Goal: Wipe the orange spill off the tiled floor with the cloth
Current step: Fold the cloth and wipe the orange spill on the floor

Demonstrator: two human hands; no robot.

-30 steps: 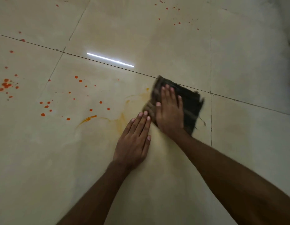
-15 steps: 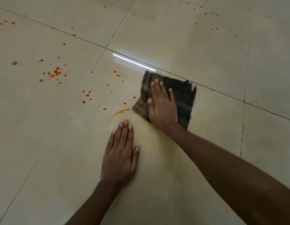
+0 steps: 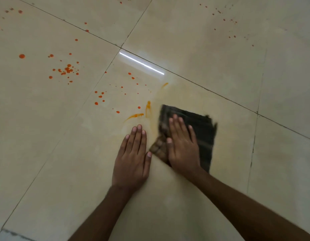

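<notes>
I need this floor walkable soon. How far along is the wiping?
Early. Done: only a pale yellowish smear by the cloth. In hand: the right hand presses the cloth flat; the left hand braces on the tile. Left: orange streaks and drops further left, plus specks far right.

Right hand (image 3: pixel 182 145) presses dark cloth (image 3: pixel 201 134) flat beside orange smears (image 3: pixel 135 116).
</notes>
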